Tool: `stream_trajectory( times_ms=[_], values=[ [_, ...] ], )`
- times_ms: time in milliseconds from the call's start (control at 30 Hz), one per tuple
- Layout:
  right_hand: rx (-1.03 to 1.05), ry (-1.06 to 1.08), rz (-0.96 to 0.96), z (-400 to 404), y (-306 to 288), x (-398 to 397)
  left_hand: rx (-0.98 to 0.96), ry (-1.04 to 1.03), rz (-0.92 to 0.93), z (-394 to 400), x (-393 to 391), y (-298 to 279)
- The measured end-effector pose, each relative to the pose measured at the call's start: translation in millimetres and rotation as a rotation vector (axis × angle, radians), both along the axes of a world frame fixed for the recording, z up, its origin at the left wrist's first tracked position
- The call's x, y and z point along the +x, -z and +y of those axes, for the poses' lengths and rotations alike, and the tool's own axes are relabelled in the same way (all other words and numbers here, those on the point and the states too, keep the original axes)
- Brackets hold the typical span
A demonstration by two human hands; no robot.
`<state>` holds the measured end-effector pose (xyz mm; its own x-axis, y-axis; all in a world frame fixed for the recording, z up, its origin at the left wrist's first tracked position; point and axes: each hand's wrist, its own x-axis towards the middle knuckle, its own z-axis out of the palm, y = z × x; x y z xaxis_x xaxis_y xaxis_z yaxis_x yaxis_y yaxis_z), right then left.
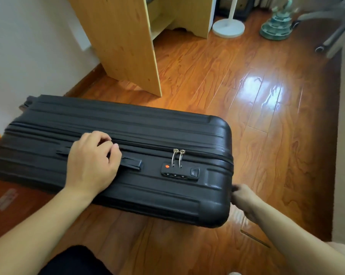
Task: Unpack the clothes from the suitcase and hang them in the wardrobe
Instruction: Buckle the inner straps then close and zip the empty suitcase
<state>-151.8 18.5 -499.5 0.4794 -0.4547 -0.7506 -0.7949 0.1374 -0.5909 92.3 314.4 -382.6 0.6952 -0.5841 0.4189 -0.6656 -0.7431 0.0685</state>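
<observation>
While zipped shut, black suitcase under left hand, contents hidden

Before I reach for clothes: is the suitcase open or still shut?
Shut. The suitcase has both zipper pulls meeting at the combination lock; no gap shows.

Home room, likely a bedroom. Glossy wood-plank floor, white wall with dark skirting left of it. Pale wood desk stands on the floor by the wall. Beyond the desk: white fan base, green ornament, office chair legs. Suitcase near the desk.
</observation>
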Motion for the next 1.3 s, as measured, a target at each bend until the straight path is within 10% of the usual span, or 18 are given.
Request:
stream_trajectory(
  times_ms=[200, 300, 500, 867, 1033, 1300],
  values=[
    [-0.203, -0.120, -0.010, 12.0, 7.5, -4.1, 0.010, -0.160, 0.142, -21.3, -27.5, -19.8],
    [-0.384, -0.331, 0.023, -4.3, 45.4, -27.7, 0.101, 0.079, 0.225, -49.0, -87.3, -45.7],
    [-0.619, -0.627, -0.090, -7.5, -117.6, -25.2, 0.328, 0.136, 0.461, -73.7, -161.3, -116.0],
    [-1.057, -0.883, -0.406, 5.2, -403.7, 22.6, -0.164, -0.234, 0.704, -23.1, -126.7, -321.8],
    [-1.229, -1.078, -0.441, 55.7, -447.6, 95.3, -0.389, -0.478, 0.679, 2.6, -96.6, -323.4],
    [-1.285, -1.341, -0.238, 160.3, -437.6, 168.3, 0.078, -0.332, 0.866, 12.9, -128.6, -291.9]
  ],
)
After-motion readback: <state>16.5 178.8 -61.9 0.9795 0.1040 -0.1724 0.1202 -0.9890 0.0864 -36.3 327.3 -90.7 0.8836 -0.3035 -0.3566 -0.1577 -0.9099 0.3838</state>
